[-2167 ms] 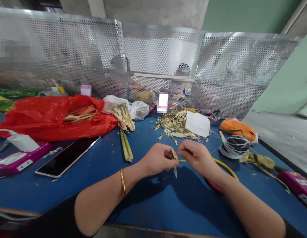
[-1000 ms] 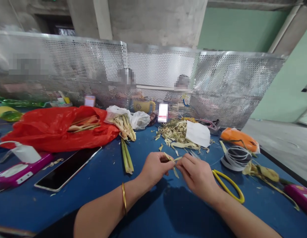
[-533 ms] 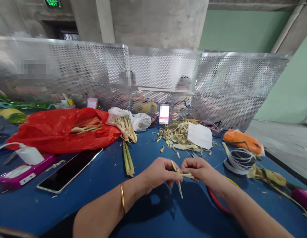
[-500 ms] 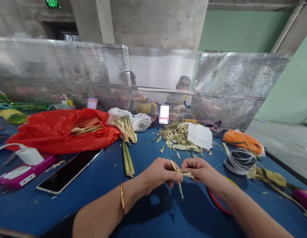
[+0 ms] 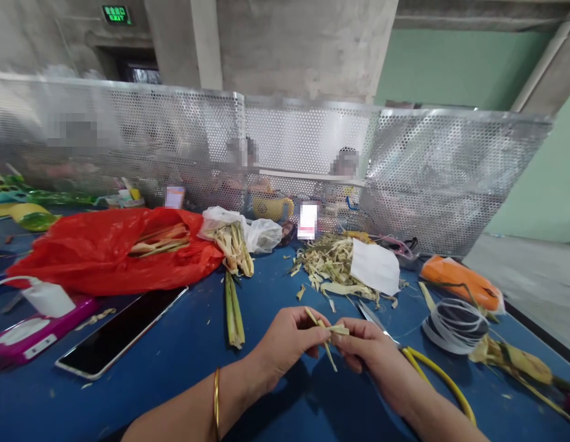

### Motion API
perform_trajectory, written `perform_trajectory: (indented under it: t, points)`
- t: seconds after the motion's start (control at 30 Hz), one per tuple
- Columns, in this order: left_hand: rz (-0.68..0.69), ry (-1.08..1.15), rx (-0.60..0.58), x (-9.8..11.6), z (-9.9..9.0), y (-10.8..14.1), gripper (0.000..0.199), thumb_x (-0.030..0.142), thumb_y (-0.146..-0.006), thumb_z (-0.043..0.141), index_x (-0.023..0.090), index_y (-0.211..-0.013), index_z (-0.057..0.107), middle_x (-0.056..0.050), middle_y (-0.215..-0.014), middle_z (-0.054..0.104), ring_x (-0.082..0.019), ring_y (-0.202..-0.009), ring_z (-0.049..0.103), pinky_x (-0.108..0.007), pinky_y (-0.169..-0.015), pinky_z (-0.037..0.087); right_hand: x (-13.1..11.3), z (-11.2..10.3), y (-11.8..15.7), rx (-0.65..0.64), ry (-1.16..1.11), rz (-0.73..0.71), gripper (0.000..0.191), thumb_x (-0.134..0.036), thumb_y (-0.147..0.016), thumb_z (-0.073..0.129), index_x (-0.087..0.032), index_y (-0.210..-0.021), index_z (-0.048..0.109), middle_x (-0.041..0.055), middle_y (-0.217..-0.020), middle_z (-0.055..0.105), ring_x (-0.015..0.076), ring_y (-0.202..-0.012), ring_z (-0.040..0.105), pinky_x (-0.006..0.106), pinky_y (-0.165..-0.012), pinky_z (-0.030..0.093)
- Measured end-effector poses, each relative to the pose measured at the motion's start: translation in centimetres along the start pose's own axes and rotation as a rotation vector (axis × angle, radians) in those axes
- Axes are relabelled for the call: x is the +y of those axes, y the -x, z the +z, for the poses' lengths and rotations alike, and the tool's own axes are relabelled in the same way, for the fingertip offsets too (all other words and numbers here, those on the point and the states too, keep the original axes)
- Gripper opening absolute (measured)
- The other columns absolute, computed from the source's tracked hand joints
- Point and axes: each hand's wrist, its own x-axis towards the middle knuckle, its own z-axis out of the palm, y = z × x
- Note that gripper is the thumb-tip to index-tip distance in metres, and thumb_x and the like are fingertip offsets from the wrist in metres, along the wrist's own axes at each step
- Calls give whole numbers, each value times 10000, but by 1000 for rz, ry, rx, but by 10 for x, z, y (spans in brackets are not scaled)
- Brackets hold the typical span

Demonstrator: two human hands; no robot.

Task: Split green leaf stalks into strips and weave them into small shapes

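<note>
A metal screen [image 5: 450, 172] full of holes stands across the far side of the blue table [image 5: 174, 374]. At the left, the red bag [image 5: 91, 264] lies open with dry leaves in it, and a phone [image 5: 123, 334] lies flat in front. Beyond the hands sits a pile of leaf scraps [image 5: 324, 261], partly under a white paper [image 5: 375, 267]; a spool of pale cord [image 5: 454, 337] is at the right.

Both hands are at the front middle, above the table. The left hand [image 5: 289, 334] has its thumb and forefinger closed in a pinch on a long strip [image 5: 331, 357], which slants down out of the grip. The right hand [image 5: 372, 350] pinches a short strip [image 5: 340, 330] between thumb and fingertips, with no gap showing. The 2 strips cross between the fingertips; whether they are knotted cannot be told. Scissors [image 5: 408, 353] lie just beside the right hand.

Both strips look very light, dry and springy, likely to bend at first and split along the grain if creased hard. The crossing seems the best place to pinch, gently; the thin loose ends look weakest.
</note>
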Motion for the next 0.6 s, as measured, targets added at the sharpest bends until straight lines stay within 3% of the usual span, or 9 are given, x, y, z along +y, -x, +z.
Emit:
perform_trajectory:
  t: [0.23,0.43,0.5,0.6]
  points:
    - [-279,337,80,-2,-5,-4,174,237,-691,724,132,-813,659,1,-661,625,-84,-558,553,-237,-619,495,-2,-9,-5,202,139,-61,336,-488,-672,679,-170,-661,571,-67,-477,402,74,-447,310,230,-462,206]
    - [-351,509,76,2,-9,-5,113,189,-753,691,124,-845,687,-46,-799,681,-114,-696,621,-240,-658,529,-7,-13,-5,371,194,-149,287,-447,-694,663,-169,-679,590,-58,-488,423,83,-459,349,229,-462,264]
    - [-351,519,63,3,-9,-4,123,174,-768,676,114,-873,697,-68,-864,691,-129,-763,632,-245,-689,533,-8,-11,-4,348,200,-158,268,-425,-690,672,-163,-730,629,-39,-534,490,86,-472,378,228,-462,293]
    - [-346,542,39,3,-7,-2,107,151,-766,670,114,-860,706,-65,-879,693,-134,-803,631,-246,-717,529,-8,-8,-2,211,180,-133,279,-390,-707,672,-162,-867,685,1,-664,611,88,-509,431,227,-490,354]
